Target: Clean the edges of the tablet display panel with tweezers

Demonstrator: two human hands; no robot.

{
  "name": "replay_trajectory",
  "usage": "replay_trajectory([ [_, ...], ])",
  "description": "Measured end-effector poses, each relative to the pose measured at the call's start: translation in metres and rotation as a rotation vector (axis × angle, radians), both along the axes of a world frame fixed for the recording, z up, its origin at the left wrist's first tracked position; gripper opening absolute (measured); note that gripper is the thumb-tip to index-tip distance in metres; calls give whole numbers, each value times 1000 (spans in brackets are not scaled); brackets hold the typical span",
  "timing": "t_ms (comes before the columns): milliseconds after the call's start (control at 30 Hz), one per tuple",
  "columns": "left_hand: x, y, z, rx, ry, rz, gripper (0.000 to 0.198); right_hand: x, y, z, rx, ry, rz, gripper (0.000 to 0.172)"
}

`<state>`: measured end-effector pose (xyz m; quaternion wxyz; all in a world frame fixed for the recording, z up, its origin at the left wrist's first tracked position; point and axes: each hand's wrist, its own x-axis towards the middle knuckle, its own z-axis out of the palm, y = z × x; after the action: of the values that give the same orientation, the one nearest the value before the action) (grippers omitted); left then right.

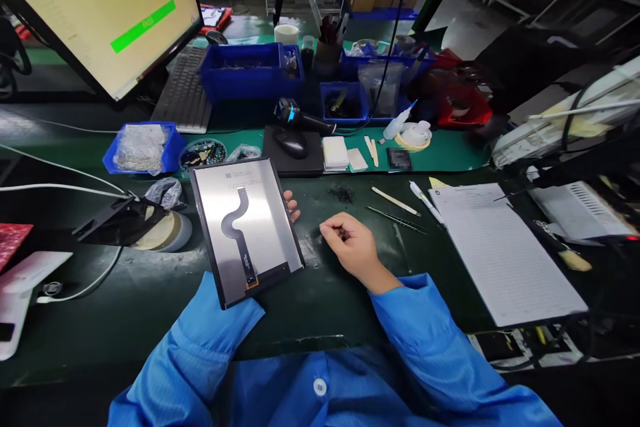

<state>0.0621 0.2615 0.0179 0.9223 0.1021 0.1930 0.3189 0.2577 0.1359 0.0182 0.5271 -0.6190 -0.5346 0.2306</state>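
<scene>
A tablet-sized LCD screen panel (pixel 267 213) is tilted up with its silvery back towards me. A dark flex cable (pixel 240 233) curves down that back. Behind the panel, my left hand (pixel 291 205) grips it; only fingertips show past the right edge, and the palm is hidden. To the right, my right hand (pixel 350 243) is closed with fingers curled, just above the dark bench and apart from the panel. Whatever it may hold is hidden. Small black scraps (pixel 342 194) lie beyond it. A flat stick (pixel 396 201) and tweezers (pixel 397 220) lie to its right.
A monitor (pixel 100 7) with a green bar stands at left, beside a keyboard (pixel 183 90). Blue bins (pixel 243 73), a scanner (pixel 305 117) and a mouse (pixel 291 143) line the back. Paper sheets (pixel 505 253) lie right; a tape roll (pixel 167 232) sits left near white cables.
</scene>
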Motion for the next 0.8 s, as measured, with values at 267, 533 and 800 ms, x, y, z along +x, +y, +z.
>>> replay_trajectory([
  [267,7,-15,7,29,78,-12,56,53,24,-3,-19,204,-341,36],
  [533,15,-8,-20,-70,60,-50,61,11,7,-6,-86,277,-126,28],
  [800,8,10,-49,-57,77,-347,64,-16,-1,-7,-342,259,185,28],
])
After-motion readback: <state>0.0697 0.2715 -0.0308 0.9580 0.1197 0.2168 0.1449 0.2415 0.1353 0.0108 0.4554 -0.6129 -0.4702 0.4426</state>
